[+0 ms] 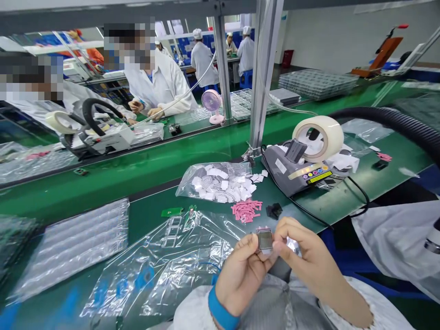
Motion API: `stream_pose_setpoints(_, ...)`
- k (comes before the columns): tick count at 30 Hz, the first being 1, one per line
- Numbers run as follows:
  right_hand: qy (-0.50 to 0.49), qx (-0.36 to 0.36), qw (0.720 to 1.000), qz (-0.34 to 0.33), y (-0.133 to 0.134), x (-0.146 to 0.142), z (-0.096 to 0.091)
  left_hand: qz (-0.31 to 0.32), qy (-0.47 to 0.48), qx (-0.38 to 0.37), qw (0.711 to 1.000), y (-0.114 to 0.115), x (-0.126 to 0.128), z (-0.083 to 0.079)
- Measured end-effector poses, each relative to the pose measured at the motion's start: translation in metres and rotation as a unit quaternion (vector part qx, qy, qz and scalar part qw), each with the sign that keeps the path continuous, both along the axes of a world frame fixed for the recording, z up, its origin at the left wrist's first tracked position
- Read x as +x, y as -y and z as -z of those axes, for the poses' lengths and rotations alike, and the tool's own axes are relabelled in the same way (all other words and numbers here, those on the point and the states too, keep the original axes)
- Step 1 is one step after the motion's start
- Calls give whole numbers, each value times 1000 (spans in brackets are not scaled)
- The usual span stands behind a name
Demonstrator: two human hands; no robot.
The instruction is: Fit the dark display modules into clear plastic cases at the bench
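Observation:
Between my two hands, above the near edge of the bench, is a small square display module (265, 240) with a dark screen and a pale frame. My left hand (242, 268) grips its left side between thumb and fingers, and a blue band circles that wrist. At its right edge the thumb and fingertips of my right hand (302, 250) are pinched together, touching the module. Just beyond lie a heap of pink strips (246, 211) and some small black pieces (274, 211). A clear bag of white labels (220, 182) sits behind them.
A grey tape dispenser (292, 172) with a large tape roll stands at right, its cable trailing. Plastic sheeting (185, 261) with clear frames and a green circuit board (172, 211) covers the bench left of my hands. A white tray (85, 243) lies farther left. People work across the line.

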State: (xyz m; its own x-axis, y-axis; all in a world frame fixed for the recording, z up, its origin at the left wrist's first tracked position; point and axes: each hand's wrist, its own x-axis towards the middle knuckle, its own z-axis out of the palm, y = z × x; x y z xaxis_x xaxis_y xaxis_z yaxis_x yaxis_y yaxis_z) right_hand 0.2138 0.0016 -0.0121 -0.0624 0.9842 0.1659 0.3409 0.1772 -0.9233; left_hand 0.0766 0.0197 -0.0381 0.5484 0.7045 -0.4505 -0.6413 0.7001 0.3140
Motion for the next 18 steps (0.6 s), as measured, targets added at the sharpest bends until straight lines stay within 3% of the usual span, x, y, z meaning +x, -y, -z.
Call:
stream_pose_setpoints(5,45,-7,999,11,-7,-6,7,-28,17,-13,999,1,-4,0)
stream_pose_setpoints(7,109,31,993,36,-8,-9,11,-37,22,-1,999,1,-5,0)
stream_pose_setpoints(12,234,162,948,143,-11,-17,26,-78,-35,33,996,2,-13,-1)
stream_pose_setpoints(14,232,178,952,94,-13,-21,28,-72,-64,46,994,4,-21,-1)
stream_pose_setpoints(18,251,118,955,-109,-30,-35,25,-36,-88,65,993,8,-53,-3)
